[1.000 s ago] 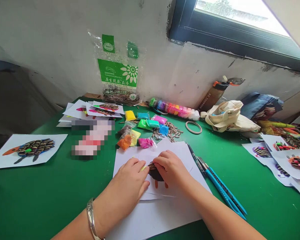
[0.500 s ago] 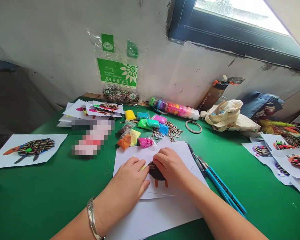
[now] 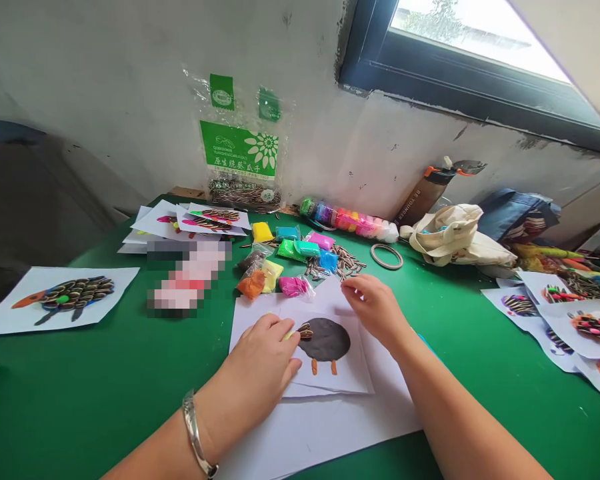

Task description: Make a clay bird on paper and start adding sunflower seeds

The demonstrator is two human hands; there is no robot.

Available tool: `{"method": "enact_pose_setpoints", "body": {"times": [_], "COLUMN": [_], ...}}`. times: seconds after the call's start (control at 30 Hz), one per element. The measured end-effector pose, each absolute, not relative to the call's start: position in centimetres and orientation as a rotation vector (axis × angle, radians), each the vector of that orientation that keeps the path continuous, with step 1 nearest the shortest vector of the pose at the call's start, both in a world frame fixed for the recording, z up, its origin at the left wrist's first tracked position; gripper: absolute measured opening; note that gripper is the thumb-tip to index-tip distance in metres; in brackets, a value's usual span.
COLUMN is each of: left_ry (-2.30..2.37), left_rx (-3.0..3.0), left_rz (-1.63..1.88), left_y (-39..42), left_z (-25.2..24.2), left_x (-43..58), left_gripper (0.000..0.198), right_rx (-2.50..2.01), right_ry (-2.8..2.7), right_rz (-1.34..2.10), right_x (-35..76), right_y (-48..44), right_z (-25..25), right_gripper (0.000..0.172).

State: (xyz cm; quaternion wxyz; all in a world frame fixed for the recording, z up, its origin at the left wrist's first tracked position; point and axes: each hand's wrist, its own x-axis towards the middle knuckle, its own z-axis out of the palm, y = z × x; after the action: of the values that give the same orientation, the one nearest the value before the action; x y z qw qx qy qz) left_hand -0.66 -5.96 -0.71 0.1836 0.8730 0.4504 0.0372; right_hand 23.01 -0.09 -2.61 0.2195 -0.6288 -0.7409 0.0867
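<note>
A dark grey clay oval (image 3: 327, 341) lies on a small sheet of white paper (image 3: 355, 380), with two orange strips (image 3: 315, 367) below it. A few striped sunflower seeds (image 3: 306, 331) sit on its left edge. My left hand (image 3: 260, 353) rests on the paper left of the oval, fingers stretched out. It partly covers a bit of yellow clay (image 3: 290, 335) by its fingertips. My right hand (image 3: 373, 308) is above the paper's upper right side, fingers loosely bent with a gap and nothing visible between them. Beyond its fingertips lies a pile of loose sunflower seeds (image 3: 347, 261).
Several bagged clay pieces (image 3: 293, 287) lie behind the paper. Farther back are a sunflower seed bag (image 3: 240, 160), a clay tube pack (image 3: 350, 220), a tape ring (image 3: 387, 257), a bottle (image 3: 423, 193) and a cloth bag (image 3: 447, 233). Finished seed pictures (image 3: 77, 293) lie on both sides.
My right hand has lifted off the oval and moved up and right toward the seed pile, uncovering the grey clay. My left hand stays on the paper.
</note>
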Motion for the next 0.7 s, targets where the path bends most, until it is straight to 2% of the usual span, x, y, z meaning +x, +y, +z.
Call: {"method": "enact_pose_setpoints", "body": {"times": [0.23,0.7], "left_ry": [1.237,1.256], "left_rx": [2.387,2.425], "left_rz": [0.201,0.126], "left_y": [-6.0,-6.1], "left_z": [-0.6,-0.5], "left_x": [-1.2,-1.1], "left_gripper": [0.024,0.028], "right_rx": [-1.906,-1.966], "right_ry": [-2.057,-2.135], "right_rz": [0.19,0.082], "right_x": [23.8,23.4], "right_y": [3.4,4.4], "right_z": [-3.2,-4.5], "right_gripper": [0.02,0.024]}}
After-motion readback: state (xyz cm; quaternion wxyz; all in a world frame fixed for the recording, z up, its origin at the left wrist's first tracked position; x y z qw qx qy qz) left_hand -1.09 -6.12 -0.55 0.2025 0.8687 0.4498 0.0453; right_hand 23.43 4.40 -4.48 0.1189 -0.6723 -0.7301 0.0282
